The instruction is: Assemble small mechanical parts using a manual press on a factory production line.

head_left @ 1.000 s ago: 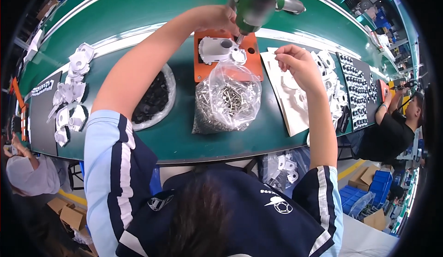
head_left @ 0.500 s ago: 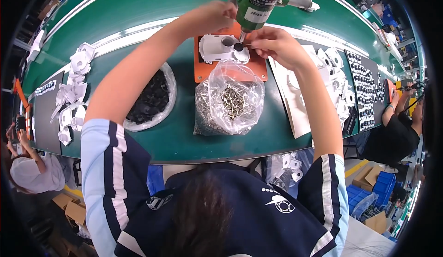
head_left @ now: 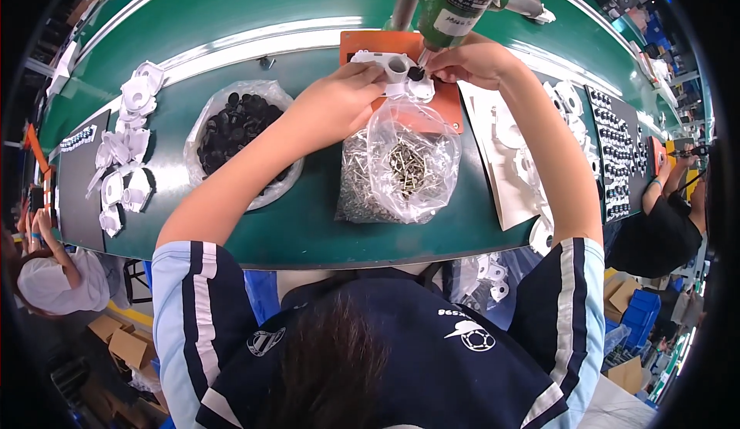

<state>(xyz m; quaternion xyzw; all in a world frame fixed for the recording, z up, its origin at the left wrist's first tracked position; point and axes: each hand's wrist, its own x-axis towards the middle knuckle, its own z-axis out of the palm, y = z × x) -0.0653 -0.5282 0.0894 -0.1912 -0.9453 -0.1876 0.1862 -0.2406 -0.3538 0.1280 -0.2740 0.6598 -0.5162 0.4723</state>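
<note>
A white plastic housing [head_left: 395, 88] with a round opening lies on the orange base plate [head_left: 447, 114] of a green bench press [head_left: 455, 5]. My left hand [head_left: 339, 104] closes its fingers on the housing's left end. On the housing's right part sits a small black knob [head_left: 416, 74], just below the press's metal tip. Beside that knob, my right hand [head_left: 476, 60] has thumb and fingers pinched together. Whatever is between them is too small to make out. In front of the plate stands a clear bag of metal screws [head_left: 408, 168].
An open bag of black knobs [head_left: 239, 132] lies under my left forearm. White housings [head_left: 127, 144] are heaped at the left, others [head_left: 570, 109] at the right behind cardboard [head_left: 501, 174]. Rows of black-and-white parts [head_left: 613, 151] stand far right, near another person [head_left: 659, 232].
My left hand has come down from beside the press onto the housing's left end. The right hand stays pinched by the knob. The whole view has shifted slightly.
</note>
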